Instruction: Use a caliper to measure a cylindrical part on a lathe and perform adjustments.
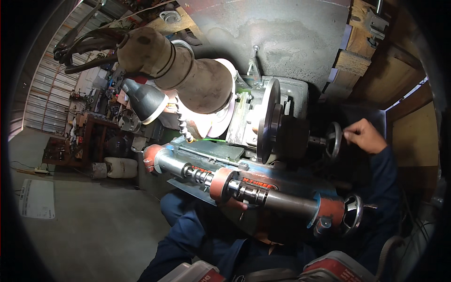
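Note:
My right hand is closed, with thumb and fingers at the rim of a metal handwheel on the right of a grinding machine. My left arm reaches up from below. Only a bit of my left hand shows under the shaft fixture; its fingers are mostly hidden. That fixture has a red collar in its middle and a grey cylinder towards the right. A second handwheel sits at its right end. Behind it stands a large round disc.
A brown duct and a black cone-shaped lamp hang over the machine's left side. A segmented hose points down beside them. Further left are a cluttered shelf and a white jug. Wooden boards stand at the right.

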Demonstrator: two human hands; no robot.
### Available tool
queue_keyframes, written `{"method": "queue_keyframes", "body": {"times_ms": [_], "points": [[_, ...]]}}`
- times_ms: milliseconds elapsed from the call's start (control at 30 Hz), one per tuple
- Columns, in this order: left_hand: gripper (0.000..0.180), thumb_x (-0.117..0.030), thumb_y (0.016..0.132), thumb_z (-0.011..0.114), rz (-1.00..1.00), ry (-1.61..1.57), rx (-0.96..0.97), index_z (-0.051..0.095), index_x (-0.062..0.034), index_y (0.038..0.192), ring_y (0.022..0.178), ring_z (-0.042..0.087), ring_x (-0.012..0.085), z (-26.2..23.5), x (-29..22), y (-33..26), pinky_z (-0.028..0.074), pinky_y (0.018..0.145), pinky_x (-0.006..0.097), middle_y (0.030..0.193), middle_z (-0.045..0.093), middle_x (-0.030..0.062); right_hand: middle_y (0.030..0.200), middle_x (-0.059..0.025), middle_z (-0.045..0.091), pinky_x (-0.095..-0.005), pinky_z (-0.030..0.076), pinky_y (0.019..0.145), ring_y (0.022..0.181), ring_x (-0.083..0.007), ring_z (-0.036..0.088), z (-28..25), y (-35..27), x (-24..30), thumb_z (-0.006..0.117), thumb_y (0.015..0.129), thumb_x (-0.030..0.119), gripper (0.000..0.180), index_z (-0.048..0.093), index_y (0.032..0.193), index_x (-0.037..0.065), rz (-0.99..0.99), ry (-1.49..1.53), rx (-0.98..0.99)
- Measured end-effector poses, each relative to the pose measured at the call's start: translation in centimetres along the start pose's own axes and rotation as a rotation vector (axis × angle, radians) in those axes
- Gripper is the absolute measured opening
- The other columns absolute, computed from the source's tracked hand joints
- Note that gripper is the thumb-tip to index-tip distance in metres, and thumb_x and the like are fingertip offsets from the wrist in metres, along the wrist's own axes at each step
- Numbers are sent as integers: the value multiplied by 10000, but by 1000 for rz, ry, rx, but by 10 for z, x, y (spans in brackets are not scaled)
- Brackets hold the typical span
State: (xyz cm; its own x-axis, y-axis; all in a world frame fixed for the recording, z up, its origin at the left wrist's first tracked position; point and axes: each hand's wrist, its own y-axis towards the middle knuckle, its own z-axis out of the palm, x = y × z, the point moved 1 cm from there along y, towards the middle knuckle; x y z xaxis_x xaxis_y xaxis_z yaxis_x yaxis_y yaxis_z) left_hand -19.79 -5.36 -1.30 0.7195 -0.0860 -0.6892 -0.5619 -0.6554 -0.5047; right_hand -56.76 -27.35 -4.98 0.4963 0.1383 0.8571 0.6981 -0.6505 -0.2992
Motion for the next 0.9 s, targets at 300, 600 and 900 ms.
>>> {"method": "queue_keyframes", "body": {"times_ms": [300,600,900], "points": [[696,-531,694,723,0,143,-58,546,-190,1275,1093,599,253,12,-5,12,479,915,351,1189,624,71,831,-206,683,-358,497,746,791,-295,667,35,34,-51,601,813,72,170,689,936,-6,156,-320,-34],[645,-445,725,736,149,98,-164,550,-154,1270,1082,608,264,21,-6,24,478,922,357,1185,624,88,1000,-189,669,-394,495,820,916,-321,643,43,26,-47,554,808,56,254,657,1037,18,23,-499,169],[722,-481,660,796,200,-66,-140,571,-116,1240,989,648,264,9,15,6,502,837,333,1067,673,87,777,-190,673,-382,501,692,739,-287,667,34,-22,-3,738,736,232,296,693,880,-23,78,-448,260]]}}
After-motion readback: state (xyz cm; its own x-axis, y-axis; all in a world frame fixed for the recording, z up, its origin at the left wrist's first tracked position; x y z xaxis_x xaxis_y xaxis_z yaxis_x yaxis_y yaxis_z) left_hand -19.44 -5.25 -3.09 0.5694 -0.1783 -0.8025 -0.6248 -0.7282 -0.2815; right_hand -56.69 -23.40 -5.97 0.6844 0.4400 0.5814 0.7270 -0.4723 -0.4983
